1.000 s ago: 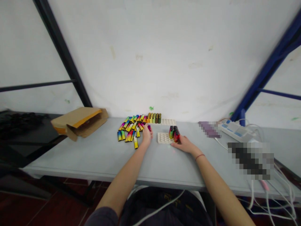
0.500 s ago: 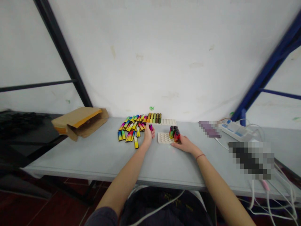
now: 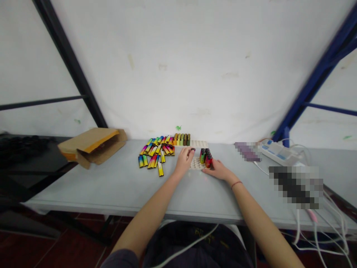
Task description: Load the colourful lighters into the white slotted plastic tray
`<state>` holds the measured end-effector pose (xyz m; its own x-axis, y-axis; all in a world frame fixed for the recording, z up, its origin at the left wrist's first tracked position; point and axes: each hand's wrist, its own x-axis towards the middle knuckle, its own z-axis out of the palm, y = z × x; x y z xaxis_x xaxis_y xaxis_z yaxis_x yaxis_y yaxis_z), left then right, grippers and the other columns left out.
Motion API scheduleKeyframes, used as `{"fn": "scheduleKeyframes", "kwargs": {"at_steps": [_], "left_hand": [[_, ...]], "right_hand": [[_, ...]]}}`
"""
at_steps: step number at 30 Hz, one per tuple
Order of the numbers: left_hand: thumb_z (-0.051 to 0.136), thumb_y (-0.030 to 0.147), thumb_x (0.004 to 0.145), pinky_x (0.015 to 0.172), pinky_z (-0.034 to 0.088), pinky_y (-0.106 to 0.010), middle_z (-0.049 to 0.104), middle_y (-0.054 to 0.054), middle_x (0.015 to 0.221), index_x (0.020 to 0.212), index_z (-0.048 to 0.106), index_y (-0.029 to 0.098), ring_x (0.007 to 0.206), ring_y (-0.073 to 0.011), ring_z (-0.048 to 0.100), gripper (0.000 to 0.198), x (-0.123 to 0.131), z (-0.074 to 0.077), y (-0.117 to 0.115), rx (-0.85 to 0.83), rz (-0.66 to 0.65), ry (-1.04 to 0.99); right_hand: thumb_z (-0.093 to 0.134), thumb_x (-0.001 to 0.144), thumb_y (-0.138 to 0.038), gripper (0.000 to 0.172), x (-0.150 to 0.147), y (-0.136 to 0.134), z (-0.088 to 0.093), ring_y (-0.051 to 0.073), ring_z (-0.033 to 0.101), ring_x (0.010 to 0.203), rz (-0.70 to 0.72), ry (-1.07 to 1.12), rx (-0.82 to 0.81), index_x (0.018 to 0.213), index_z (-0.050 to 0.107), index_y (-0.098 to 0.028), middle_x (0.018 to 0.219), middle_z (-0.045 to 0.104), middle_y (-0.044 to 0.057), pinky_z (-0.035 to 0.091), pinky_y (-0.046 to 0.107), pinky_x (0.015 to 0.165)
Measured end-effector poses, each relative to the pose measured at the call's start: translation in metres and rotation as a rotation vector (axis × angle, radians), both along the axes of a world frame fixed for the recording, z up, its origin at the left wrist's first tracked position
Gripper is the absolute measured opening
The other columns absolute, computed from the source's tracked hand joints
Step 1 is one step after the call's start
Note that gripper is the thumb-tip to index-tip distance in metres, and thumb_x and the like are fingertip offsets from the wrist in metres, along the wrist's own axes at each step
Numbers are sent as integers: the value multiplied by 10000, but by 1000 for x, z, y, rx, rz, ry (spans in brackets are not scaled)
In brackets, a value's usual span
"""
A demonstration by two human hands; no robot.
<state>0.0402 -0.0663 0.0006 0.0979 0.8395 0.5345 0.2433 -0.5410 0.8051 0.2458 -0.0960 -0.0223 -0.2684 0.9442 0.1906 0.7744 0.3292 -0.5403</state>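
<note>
My left hand point(image 3: 184, 160) is closed on a small tube, of which only the dark end point(image 3: 192, 149) shows between the fingers. It is over the left part of a white tray with round holes point(image 3: 196, 163). Several upright gradient-coloured tubes point(image 3: 205, 158), red and green with dark tops, fill the tray's right part. My right hand point(image 3: 219, 170) grips the tray's right end, thumb at the front edge and fingers against the red tubes. Left of my hands lies a loose pile of shiny multicoloured tubes point(image 3: 153, 149).
Behind, a second white tray point(image 3: 199, 143) has upright yellow-to-dark tubes point(image 3: 182, 139) on its left side. An open cardboard box point(image 3: 93, 143) lies at the left. At the right are a power strip point(image 3: 279, 153), a blurred-out device point(image 3: 295, 186) and white cables point(image 3: 331, 223).
My left hand has moved right from beside the pile to over the tray, carrying a tube. My right hand stays at the tray's right end.
</note>
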Motion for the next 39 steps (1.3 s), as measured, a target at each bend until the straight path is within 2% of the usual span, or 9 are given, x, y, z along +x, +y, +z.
{"fn": "scheduleKeyframes", "kwargs": {"at_steps": [4, 9, 15, 18, 24, 29, 33, 36, 39], "left_hand": [[608, 348, 835, 815, 495, -290, 651, -76, 1045, 1008, 650, 202, 911, -191, 614, 230, 4, -5, -2, -106, -117, -62], [592, 331, 844, 740, 516, -268, 669, -74, 1023, 1022, 654, 191, 854, -172, 638, 234, 11, -11, -5, -131, -224, 5], [576, 338, 859, 766, 518, -280, 663, -79, 1058, 1075, 673, 209, 850, -172, 638, 269, 13, -13, -6, -77, -196, 96], [593, 326, 851, 840, 505, -299, 668, -67, 1069, 1110, 666, 235, 882, -180, 634, 284, 12, -10, -7, -50, -195, 121], [589, 303, 858, 913, 470, -335, 685, -50, 949, 1039, 642, 242, 904, -207, 636, 199, 13, -7, -13, -25, -116, 203], [414, 246, 938, 1008, 411, -351, 639, -88, 1142, 1179, 614, 235, 1082, -213, 581, 313, 19, -4, -15, 151, -119, 426], [438, 302, 931, 995, 417, -388, 599, -125, 1188, 1267, 586, 228, 1089, -255, 565, 374, -1, 11, -21, 129, 48, 688], [461, 310, 919, 942, 453, -386, 612, -143, 1142, 1178, 648, 215, 1057, -272, 591, 333, -41, 19, -32, -52, 239, 935], [489, 292, 898, 898, 476, -415, 609, -178, 1142, 1118, 678, 190, 1082, -312, 581, 308, -83, 20, -47, -201, 455, 1140]], "right_hand": [[630, 799, -464, 441, -1, -1, 2, 244, 600, 893, -4, -19, 6, 1104, 559, -155, 1008, 673, 93, 432, 397, 857], [642, 789, -461, 409, -1, -2, 3, 226, 598, 845, -8, -3, 6, 1066, 570, -169, 944, 672, 73, 439, 367, 814], [626, 801, -463, 389, -2, -2, 2, 223, 598, 828, -10, -16, -1, 1041, 568, -162, 915, 666, 73, 442, 368, 795], [625, 802, -464, 381, -2, -2, 2, 227, 595, 844, -11, -20, 5, 1036, 566, -170, 922, 666, 74, 440, 375, 804], [635, 797, -454, 359, -2, -2, 2, 211, 586, 819, -10, -25, 16, 1009, 559, -174, 917, 664, 62, 435, 381, 821], [624, 811, -470, 370, -2, -2, 2, 224, 589, 836, -22, -52, 5, 1018, 552, -172, 912, 664, 76, 431, 393, 825], [629, 806, -458, 356, -3, -3, 3, 227, 588, 841, -30, -62, -4, 994, 543, -168, 920, 660, 77, 434, 390, 821], [640, 801, -449, 343, -4, -5, 6, 222, 585, 850, -35, -51, 0, 983, 540, -176, 938, 658, 73, 435, 387, 833], [639, 808, -441, 324, -5, -7, 8, 222, 583, 861, -47, -52, -15, 976, 537, -183, 933, 656, 73, 435, 389, 846]]}}
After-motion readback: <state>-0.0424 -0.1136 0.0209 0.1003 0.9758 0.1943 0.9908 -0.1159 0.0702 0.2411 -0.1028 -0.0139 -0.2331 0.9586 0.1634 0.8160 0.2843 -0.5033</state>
